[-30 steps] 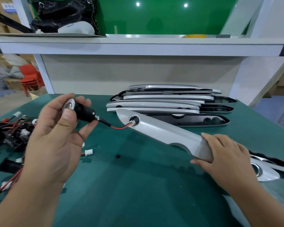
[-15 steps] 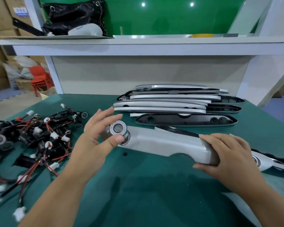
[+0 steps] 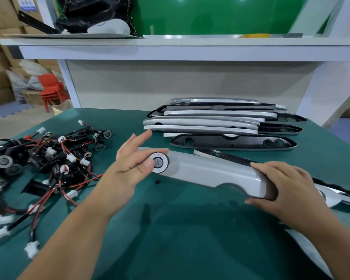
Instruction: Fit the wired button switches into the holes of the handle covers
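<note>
Grey glossy plastic handle cover (image 3: pixel 210 170), centre frame: likely stiff, light, slippery; right hand (image 3: pixel 287 186) grips its right end. Left hand (image 3: pixel 129 166) pinches button switch (image 3: pixel 159 163) rim, best hold there.

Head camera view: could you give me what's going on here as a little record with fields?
activity: fitting a button switch into a grey handle cover
left hand: thumb and forefinger pinch the switch's rim
right hand: grips the cover's right end
switch position: sits in the hole near the cover's left end, face up
spare switches: pile of wired switches at left
spare covers: stack of handle covers at the back
surface: green table
</note>
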The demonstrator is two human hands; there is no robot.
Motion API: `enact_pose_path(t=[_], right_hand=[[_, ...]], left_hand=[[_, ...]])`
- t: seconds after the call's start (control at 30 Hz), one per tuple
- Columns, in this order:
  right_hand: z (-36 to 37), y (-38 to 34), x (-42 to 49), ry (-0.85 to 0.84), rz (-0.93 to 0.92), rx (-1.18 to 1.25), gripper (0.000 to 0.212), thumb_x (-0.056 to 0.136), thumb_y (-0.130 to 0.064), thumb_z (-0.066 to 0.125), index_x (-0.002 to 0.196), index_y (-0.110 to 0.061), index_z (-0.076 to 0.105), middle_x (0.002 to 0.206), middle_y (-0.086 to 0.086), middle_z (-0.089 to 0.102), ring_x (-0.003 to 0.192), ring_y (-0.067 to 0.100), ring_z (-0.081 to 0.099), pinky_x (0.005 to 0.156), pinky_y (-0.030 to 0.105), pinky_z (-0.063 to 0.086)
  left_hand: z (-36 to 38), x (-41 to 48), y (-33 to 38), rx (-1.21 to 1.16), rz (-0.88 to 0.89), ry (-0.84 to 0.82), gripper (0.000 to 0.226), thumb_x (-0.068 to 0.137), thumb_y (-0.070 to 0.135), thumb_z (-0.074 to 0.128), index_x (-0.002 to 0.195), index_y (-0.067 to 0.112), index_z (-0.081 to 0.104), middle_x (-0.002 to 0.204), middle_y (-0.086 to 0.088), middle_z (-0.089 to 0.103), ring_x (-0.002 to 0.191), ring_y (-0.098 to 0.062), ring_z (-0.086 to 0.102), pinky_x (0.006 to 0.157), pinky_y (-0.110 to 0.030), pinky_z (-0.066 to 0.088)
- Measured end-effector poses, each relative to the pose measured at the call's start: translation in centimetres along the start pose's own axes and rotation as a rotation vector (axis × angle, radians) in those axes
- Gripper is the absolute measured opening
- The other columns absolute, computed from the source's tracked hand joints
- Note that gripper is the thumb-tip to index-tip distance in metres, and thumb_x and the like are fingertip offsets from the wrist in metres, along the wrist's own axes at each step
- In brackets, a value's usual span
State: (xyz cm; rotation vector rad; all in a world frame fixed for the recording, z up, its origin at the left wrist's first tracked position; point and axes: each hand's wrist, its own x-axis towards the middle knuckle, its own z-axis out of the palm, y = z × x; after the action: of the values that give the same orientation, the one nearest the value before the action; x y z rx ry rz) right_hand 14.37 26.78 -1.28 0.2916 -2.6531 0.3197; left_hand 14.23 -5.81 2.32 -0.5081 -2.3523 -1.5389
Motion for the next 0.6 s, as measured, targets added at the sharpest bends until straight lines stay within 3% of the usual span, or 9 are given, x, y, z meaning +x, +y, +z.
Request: enact_pose_path(t=[0.07,0.2,0.23,0.3,0.37,0.43,0.47,0.53,0.6], right_hand=[[0.0,0.1,-0.1,-0.016,0.003,0.003,0.087,0.058,-0.081,0.042,0.127,-0.03,0.057,0.113,-0.011,0.056,0.109,0.018,0.049,0.099,0.027,0.021],[0.0,-0.3,0.0,-0.01,-0.01,-0.002,0.088,0.06,-0.083,0.04,0.127,-0.029,0.056,0.111,-0.013,0.054,0.109,0.019,0.05,0.1,0.029,0.023],[0.0,-0.4,0.0,-0.017,-0.014,-0.002,0.089,0.06,-0.085,0.038,0.127,-0.029,0.056,0.111,-0.014,0.054,0.109,0.019,0.05,0.1,0.029,0.023],[-0.2,-0.4,0.1,-0.043,-0.017,-0.002,0.091,0.06,-0.087,0.035,0.128,-0.029,0.055,0.109,-0.018,0.049,0.11,0.018,0.049,0.101,0.029,0.023],[-0.4,-0.2,0.0,-0.06,0.001,0.028,0.09,0.059,-0.085,0.041,0.129,-0.031,0.054,0.11,-0.021,0.044,0.112,0.017,0.049,0.102,0.029,0.024],[-0.6,0.2,0.0,-0.116,0.011,0.054,0.089,0.059,-0.087,0.05,0.131,-0.035,0.051,0.111,-0.022,0.043,0.115,0.015,0.047,0.103,0.03,0.024],[-0.6,0.4,0.0,-0.172,0.003,0.055,0.091,0.057,-0.088,0.051,0.132,-0.038,0.047,0.113,-0.023,0.041,0.117,0.013,0.046,0.104,0.03,0.025],[-0.6,0.2,0.1,-0.293,-0.017,0.082,0.093,0.053,-0.088,0.044,0.136,-0.044,0.038,0.116,-0.027,0.035,0.118,0.008,0.041,0.107,0.031,0.028],[-0.6,-0.7,0.2,-0.304,-0.038,0.151,0.09,0.058,-0.088,0.042,0.137,-0.045,0.035,0.119,-0.029,0.034,0.117,0.004,0.04,0.104,0.03,0.031]], left_hand=[[0.3,0.0,0.1,0.005,-0.03,0.027,0.03,0.09,0.037,0.044,0.107,0.037,0.069,0.136,0.045,0.03,0.134,0.021,0.009,0.101,-0.004,0.011],[1.0,0.3,-0.2,0.167,-0.061,0.107,0.034,0.096,0.015,0.05,0.1,0.047,0.061,0.137,0.038,0.023,0.139,0.006,0.008,0.113,-0.024,0.011],[1.2,0.3,-0.2,0.221,-0.042,0.13,0.039,0.095,0.015,0.053,0.102,0.053,0.055,0.14,0.034,0.019,0.137,0.005,0.009,0.112,-0.023,0.013],[1.6,0.3,-0.4,0.23,-0.017,0.198,0.051,0.09,0.023,0.063,0.111,0.062,0.041,0.143,0.028,0.014,0.133,0.006,0.014,0.103,-0.007,0.016],[1.7,0.4,-0.6,0.088,-0.115,0.282,0.07,0.078,0.035,0.075,0.125,0.061,0.031,0.142,0.023,0.018,0.126,0.006,0.025,0.091,0.002,0.022],[1.7,0.7,-1.1,-0.211,-0.251,0.296,0.083,0.065,0.038,0.077,0.131,0.053,0.03,0.139,0.015,0.039,0.123,-0.005,0.042,0.101,-0.014,0.031],[1.8,0.8,-1.5,-0.342,-0.281,0.27,0.075,0.062,0.034,0.076,0.125,0.049,0.038,0.13,0.01,0.056,0.118,-0.011,0.052,0.108,-0.027,0.034],[2.1,0.8,-1.9,-0.397,-0.287,0.211,0.059,0.063,0.029,0.074,0.112,0.048,0.048,0.109,0.008,0.072,0.107,-0.017,0.065,0.109,-0.043,0.038],[2.5,0.6,-2.0,-0.36,-0.255,0.183,0.055,0.062,0.034,0.076,0.107,0.053,0.051,0.108,0.01,0.072,0.104,-0.019,0.066,0.107,-0.046,0.04]])
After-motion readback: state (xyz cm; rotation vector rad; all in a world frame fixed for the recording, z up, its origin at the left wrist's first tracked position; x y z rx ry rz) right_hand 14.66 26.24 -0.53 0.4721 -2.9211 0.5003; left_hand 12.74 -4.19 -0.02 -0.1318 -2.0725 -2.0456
